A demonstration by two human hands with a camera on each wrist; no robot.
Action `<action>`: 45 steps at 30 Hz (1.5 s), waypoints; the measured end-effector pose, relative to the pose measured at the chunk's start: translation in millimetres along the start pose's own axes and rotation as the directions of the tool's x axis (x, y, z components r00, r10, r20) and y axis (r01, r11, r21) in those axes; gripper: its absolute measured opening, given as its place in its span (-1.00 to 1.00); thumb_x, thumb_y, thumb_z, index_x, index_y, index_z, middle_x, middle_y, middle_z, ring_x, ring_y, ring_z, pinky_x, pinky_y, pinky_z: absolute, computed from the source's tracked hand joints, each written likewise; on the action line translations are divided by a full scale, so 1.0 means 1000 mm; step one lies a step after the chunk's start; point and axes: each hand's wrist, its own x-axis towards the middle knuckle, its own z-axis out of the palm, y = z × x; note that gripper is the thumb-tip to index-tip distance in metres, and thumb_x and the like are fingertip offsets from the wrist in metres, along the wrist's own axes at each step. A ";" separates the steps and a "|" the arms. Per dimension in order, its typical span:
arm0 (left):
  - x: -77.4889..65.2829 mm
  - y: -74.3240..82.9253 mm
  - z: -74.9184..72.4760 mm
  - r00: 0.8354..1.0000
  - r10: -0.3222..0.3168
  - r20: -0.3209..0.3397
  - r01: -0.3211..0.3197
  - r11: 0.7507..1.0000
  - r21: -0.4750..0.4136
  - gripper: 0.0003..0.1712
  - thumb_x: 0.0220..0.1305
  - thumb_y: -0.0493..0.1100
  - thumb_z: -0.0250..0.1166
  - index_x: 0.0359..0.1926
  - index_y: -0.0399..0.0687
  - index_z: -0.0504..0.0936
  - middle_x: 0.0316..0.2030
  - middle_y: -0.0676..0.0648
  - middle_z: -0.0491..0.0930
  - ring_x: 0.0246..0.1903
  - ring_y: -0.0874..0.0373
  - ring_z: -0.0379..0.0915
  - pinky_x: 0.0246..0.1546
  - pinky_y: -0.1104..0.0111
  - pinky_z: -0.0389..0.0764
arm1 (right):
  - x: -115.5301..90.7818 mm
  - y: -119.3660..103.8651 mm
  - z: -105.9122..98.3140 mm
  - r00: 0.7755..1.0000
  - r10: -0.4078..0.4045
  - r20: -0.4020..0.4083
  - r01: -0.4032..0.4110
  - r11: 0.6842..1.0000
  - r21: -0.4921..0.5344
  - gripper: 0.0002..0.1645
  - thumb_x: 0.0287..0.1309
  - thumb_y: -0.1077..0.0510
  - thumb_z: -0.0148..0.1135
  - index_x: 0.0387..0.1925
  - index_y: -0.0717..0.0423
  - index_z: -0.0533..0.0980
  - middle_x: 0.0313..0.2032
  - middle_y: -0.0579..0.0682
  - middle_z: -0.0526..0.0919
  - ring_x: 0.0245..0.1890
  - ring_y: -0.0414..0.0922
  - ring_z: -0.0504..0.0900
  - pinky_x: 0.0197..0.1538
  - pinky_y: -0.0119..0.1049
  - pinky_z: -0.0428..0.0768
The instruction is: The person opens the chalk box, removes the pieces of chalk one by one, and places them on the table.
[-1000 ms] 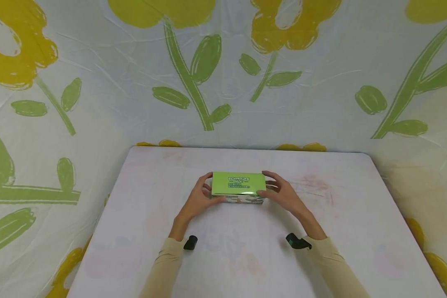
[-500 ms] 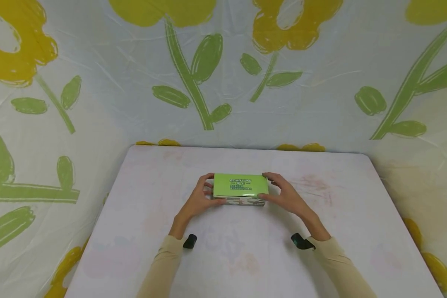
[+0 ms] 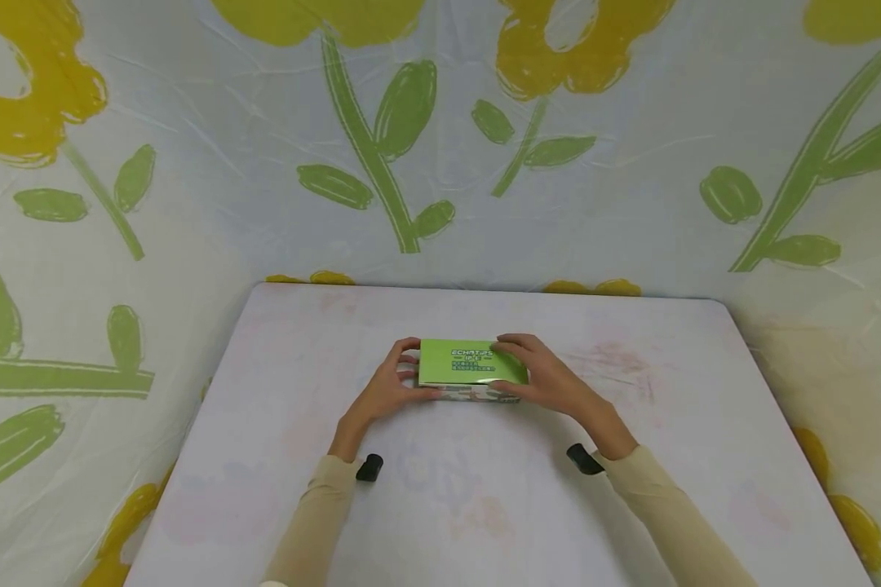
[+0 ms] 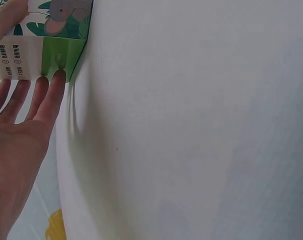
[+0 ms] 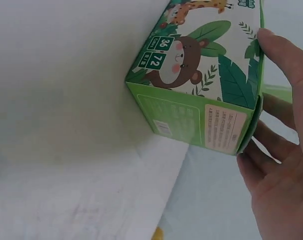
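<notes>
A carton box (image 3: pixel 440 359) with a green printed top lies in the middle of the table. My left hand (image 3: pixel 383 390) holds its left end, thumb at the front and fingers at the end and back; in the left wrist view the fingertips meet the green and white end panel (image 4: pixel 55 55). From the right, my right hand (image 3: pixel 558 385) grips the box across the top, thumb at the front edge. The right wrist view shows a cartoon bear (image 5: pixel 177 60) on one face and a narrow dark gap by the lid's edge (image 5: pixel 255 122).
The white table (image 3: pixel 440 505) bears faint coloured stains and has rounded far corners. Behind it and at both sides hangs a cloth (image 3: pixel 631 187) printed with yellow flowers and green leaves. Black wrist cameras (image 3: pixel 369 467) sit at both cuffs.
My right hand has slid left from the box's right end, so that its fingers now lie over the top's right part. The left hand keeps its hold; the box has barely shifted.
</notes>
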 end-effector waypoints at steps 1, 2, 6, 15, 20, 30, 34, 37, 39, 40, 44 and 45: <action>0.000 0.000 0.000 1.000 0.001 0.000 -0.001 1.000 -0.002 0.13 -0.02 -0.03 0.69 0.48 0.20 0.19 0.35 0.02 0.31 0.19 0.03 0.39 0.23 0.16 0.57 | 0.002 -0.001 0.000 1.000 -0.017 -0.001 0.017 0.999 -0.028 -0.20 0.09 -0.03 0.58 0.29 0.24 0.51 0.31 0.23 0.46 0.32 0.16 0.41 0.32 0.13 0.47; 0.001 -0.001 -0.001 1.000 0.002 0.000 -0.002 1.000 -0.002 0.13 -0.02 -0.03 0.69 0.48 0.20 0.19 0.35 0.02 0.31 0.20 0.03 0.39 0.23 0.16 0.56 | 0.004 -0.001 0.001 1.000 -0.031 0.001 0.031 0.998 -0.051 -0.20 0.09 -0.04 0.58 0.28 0.24 0.52 0.30 0.22 0.47 0.31 0.15 0.43 0.31 0.11 0.49; 0.001 -0.003 -0.001 1.000 -0.007 -0.002 0.007 1.000 0.009 0.15 -0.03 -0.02 0.70 0.49 0.19 0.20 0.37 0.01 0.29 0.21 0.02 0.39 0.25 0.15 0.55 | 0.011 -0.003 0.001 0.996 -0.081 0.021 0.083 0.988 -0.129 -0.22 0.10 -0.09 0.57 0.26 0.20 0.55 0.26 0.19 0.52 0.28 0.12 0.47 0.29 0.07 0.53; 0.001 -0.002 -0.001 1.000 -0.019 0.015 0.019 1.000 0.005 0.18 -0.03 -0.07 0.70 0.53 0.15 0.18 0.40 -0.01 0.25 0.25 -0.01 0.37 0.31 0.16 0.50 | 0.020 -0.004 -0.001 0.982 -0.179 0.052 0.187 0.945 -0.267 -0.23 0.08 -0.16 0.56 0.21 0.20 0.61 0.15 0.20 0.63 0.17 0.11 0.59 0.18 0.02 0.63; 0.003 -0.004 -0.002 1.000 -0.017 0.024 0.017 1.000 0.006 0.16 -0.04 -0.07 0.70 0.50 0.16 0.21 0.40 -0.02 0.27 0.25 -0.02 0.40 0.29 0.16 0.52 | 0.022 -0.001 0.003 0.951 -0.305 0.052 0.301 0.872 -0.386 -0.25 0.04 -0.17 0.58 0.13 0.23 0.64 0.06 0.23 0.68 0.07 0.12 0.66 0.04 0.00 0.70; 0.007 -0.005 -0.002 0.999 0.007 0.045 -0.007 1.000 0.014 0.16 -0.05 -0.14 0.70 0.50 0.13 0.19 0.40 -0.02 0.25 0.27 0.01 0.39 0.28 0.25 0.53 | 0.026 -0.001 -0.001 0.888 -0.438 0.142 0.432 0.685 -0.587 -0.33 0.08 -0.17 0.55 0.05 0.23 0.65 -0.03 0.22 0.70 -0.08 0.09 0.72 -0.18 -0.12 0.76; 0.008 -0.005 -0.003 0.998 0.019 0.057 -0.020 1.000 0.011 0.17 -0.05 -0.15 0.70 0.50 0.10 0.18 0.40 -0.04 0.25 0.28 0.01 0.38 0.28 0.29 0.51 | 0.029 -0.004 -0.008 0.889 -0.416 0.192 0.448 0.700 -0.556 -0.38 0.16 -0.13 0.50 0.07 0.25 0.65 -0.03 0.24 0.70 -0.07 0.11 0.72 -0.20 -0.10 0.77; 0.008 -0.004 -0.004 0.998 0.030 0.058 -0.030 1.000 0.002 0.18 -0.06 -0.18 0.70 0.50 0.06 0.18 0.39 -0.06 0.25 0.29 0.00 0.37 0.29 0.31 0.50 | 0.032 -0.004 -0.013 0.894 -0.396 0.210 0.447 0.749 -0.489 -0.42 0.31 -0.13 0.37 0.09 0.27 0.64 -0.01 0.25 0.70 -0.04 0.13 0.71 -0.14 -0.06 0.76; 0.008 -0.003 -0.004 0.998 0.037 0.058 -0.037 0.999 -0.002 0.17 -0.07 -0.21 0.70 0.50 0.04 0.18 0.39 -0.07 0.26 0.30 0.00 0.36 0.30 0.30 0.49 | 0.033 -0.004 -0.016 0.906 -0.356 0.230 0.423 0.792 -0.440 -0.43 0.38 -0.12 0.29 0.12 0.29 0.64 0.02 0.26 0.70 0.00 0.15 0.70 -0.06 -0.02 0.74; 0.008 -0.003 -0.004 0.997 0.042 0.059 -0.042 0.999 -0.005 0.17 -0.07 -0.22 0.70 0.49 0.03 0.19 0.39 -0.08 0.26 0.30 -0.01 0.35 0.30 0.29 0.49 | 0.035 -0.005 -0.018 0.911 -0.334 0.243 0.408 0.813 -0.415 -0.43 0.40 -0.12 0.26 0.13 0.29 0.63 0.03 0.26 0.69 0.02 0.15 0.70 -0.02 -0.01 0.73; 0.008 -0.004 -0.005 0.997 0.043 0.058 -0.043 0.999 -0.009 0.16 -0.08 -0.23 0.70 0.48 0.03 0.20 0.38 -0.08 0.27 0.31 -0.01 0.36 0.31 0.29 0.49 | 0.040 -0.008 -0.025 0.931 -0.217 0.292 0.304 0.904 -0.301 -0.42 0.43 -0.10 0.22 0.19 0.28 0.61 0.08 0.23 0.69 0.09 0.14 0.67 0.13 0.05 0.66; 0.008 -0.005 -0.005 0.997 0.043 0.058 -0.042 0.999 -0.010 0.16 -0.08 -0.23 0.70 0.48 0.04 0.21 0.38 -0.08 0.27 0.31 -0.01 0.36 0.31 0.29 0.49 | 0.041 -0.008 -0.026 0.935 -0.191 0.300 0.276 0.922 -0.273 -0.42 0.43 -0.11 0.22 0.20 0.26 0.61 0.09 0.21 0.69 0.10 0.13 0.67 0.16 0.05 0.64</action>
